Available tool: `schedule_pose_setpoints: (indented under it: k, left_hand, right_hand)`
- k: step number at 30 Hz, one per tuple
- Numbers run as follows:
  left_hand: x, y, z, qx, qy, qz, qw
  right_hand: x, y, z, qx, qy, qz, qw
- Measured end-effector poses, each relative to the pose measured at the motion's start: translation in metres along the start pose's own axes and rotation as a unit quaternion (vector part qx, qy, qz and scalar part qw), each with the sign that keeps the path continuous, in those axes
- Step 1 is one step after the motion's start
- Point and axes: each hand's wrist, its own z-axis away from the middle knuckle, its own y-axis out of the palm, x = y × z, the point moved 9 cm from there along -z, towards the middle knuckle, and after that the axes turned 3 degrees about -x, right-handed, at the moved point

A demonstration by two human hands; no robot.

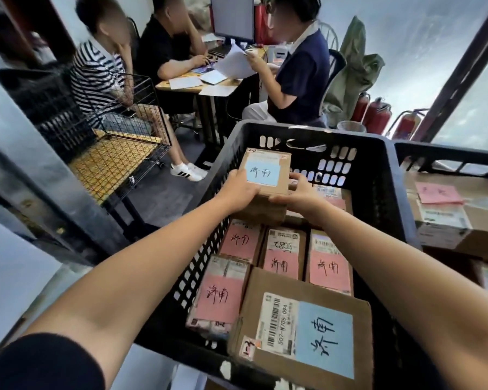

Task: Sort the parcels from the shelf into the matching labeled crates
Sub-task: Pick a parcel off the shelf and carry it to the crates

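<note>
A small cardboard parcel (268, 171) with a blue handwritten label sits high in the far part of a black plastic crate (378, 175), on top of other boxes. My left hand (241, 190) grips its left near corner. My right hand (299, 194) holds its right near edge, fingers curled round it. Lower in the crate lie several parcels with pink labels (282, 263) bearing the same two characters. A bigger box with a blue label (307, 330) lies nearest me.
A second black crate (448, 161) on the right holds boxes, one with a pink label (438, 194). A wire cage with a yellow floor (116, 161) stands to the left. Three people sit at a desk (197, 85) behind. Red fire extinguishers (378, 114) stand at back right.
</note>
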Motion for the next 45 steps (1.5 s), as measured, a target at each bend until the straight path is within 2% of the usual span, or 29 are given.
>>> schedule_pose_setpoints:
  k: [5, 9, 12, 17, 24, 29, 37, 41, 45]
  left_hand:
    - [0.008, 0.009, 0.002, -0.024, 0.029, -0.029, 0.999]
    - [0.009, 0.018, 0.006, -0.068, 0.054, -0.155, 0.984]
    - [0.008, 0.033, 0.01, -0.032, 0.061, -0.2, 0.977]
    - [0.011, 0.036, 0.006, 0.017, 0.053, -0.202, 0.978]
    - [0.005, 0.027, 0.013, -0.011, 0.065, -0.191, 0.979]
    - [-0.003, 0.025, 0.018, 0.002, 0.087, -0.215, 0.973]
    - [-0.017, 0.026, 0.034, 0.01, 0.128, -0.27, 0.954]
    - [-0.021, 0.028, 0.055, 0.004, 0.116, -0.275, 0.955]
    - [-0.029, 0.021, 0.08, 0.005, 0.091, -0.278, 0.956]
  right_hand:
    - [-0.001, 0.011, 0.002, -0.024, -0.039, 0.021, 0.999]
    - [0.003, 0.015, -0.001, -0.052, -0.074, 0.061, 0.994]
    - [0.001, 0.018, -0.004, -0.06, -0.083, 0.076, 0.992]
    - [-0.001, 0.017, -0.005, -0.052, -0.081, 0.105, 0.99]
    - [0.004, 0.009, 0.003, -0.053, -0.078, 0.154, 0.984]
    - [0.015, 0.0, 0.02, -0.072, -0.083, 0.189, 0.976]
    - [0.019, -0.007, 0.052, -0.063, -0.12, 0.364, 0.921]
    - [0.018, -0.01, 0.07, -0.051, -0.127, 0.394, 0.909]
    - [0.028, -0.017, 0.089, -0.032, -0.16, 0.454, 0.876]
